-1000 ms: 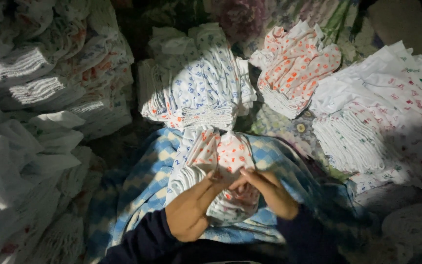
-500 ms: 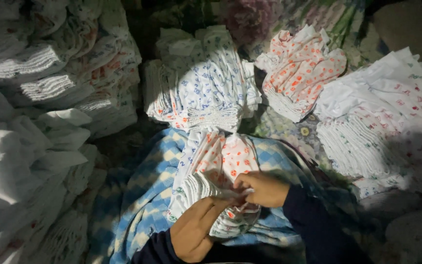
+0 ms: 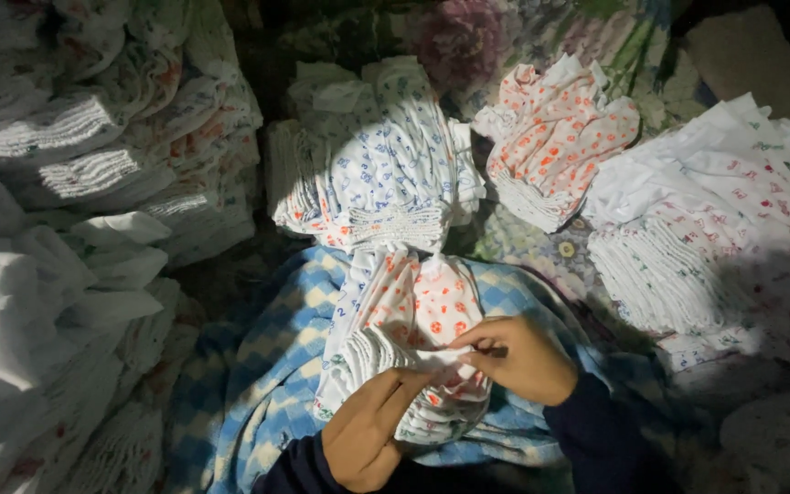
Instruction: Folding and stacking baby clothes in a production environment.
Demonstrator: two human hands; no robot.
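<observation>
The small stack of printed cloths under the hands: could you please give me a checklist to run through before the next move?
1. Left hand on the small stack of printed cloths: ok, fingers lie flat on its folded edges.
2. Right hand grip: ok, fingertips pinch a cloth at the stack's top.
3. Stack support: ok, it rests on the blue checked cloth.
4. Stack apart from the blue-print pile: not ok, their edges meet.
5. Number of cloths pinched: cannot tell.
</observation>
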